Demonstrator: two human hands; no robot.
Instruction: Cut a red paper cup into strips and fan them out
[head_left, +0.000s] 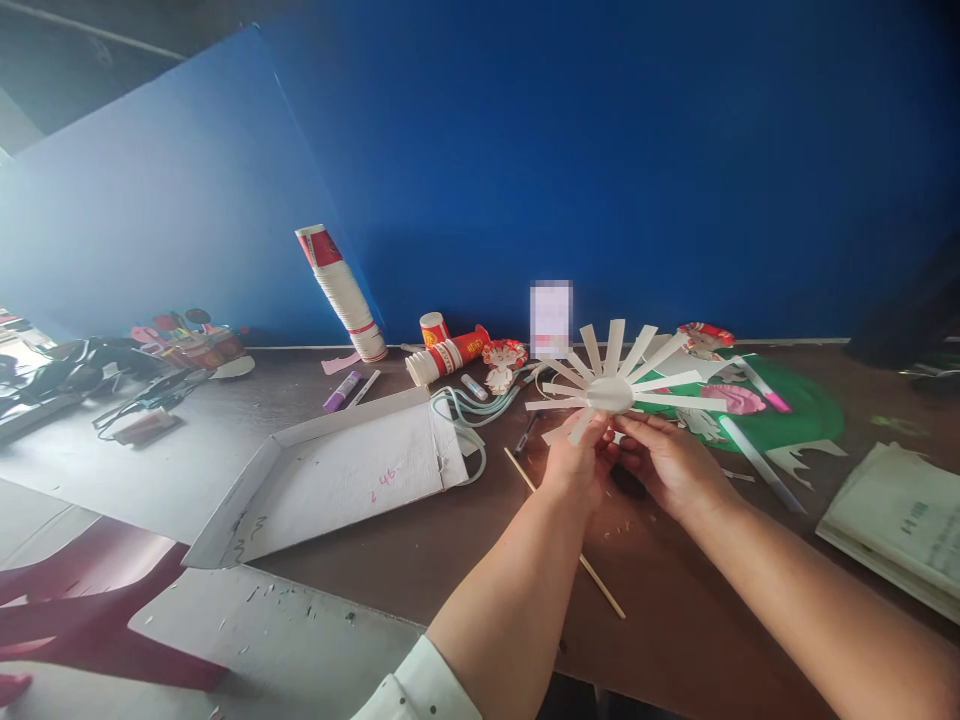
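Observation:
A paper cup cut into strips [610,395] is held up over the table, its white strips fanned out around a round base like petals. My left hand [583,455] grips it from below, fingers closed at the near strips. My right hand [667,460] pinches its lower right edge, fingertips close to the left ones. Below my hands a thin wooden stick [602,588] lies on the dark table, passing behind my left wrist. Behind the cut cup are a red and white cut paper flower [504,365] and a green sheet [814,410].
A shallow white cardboard box lid [337,480] lies left of my arms. Stacked paper cups [345,295] lean by the blue partition [600,150], with more cups [450,355] lying beside them. Markers [761,465] and an open book [896,530] are at right; a pink stool [90,600] stands lower left.

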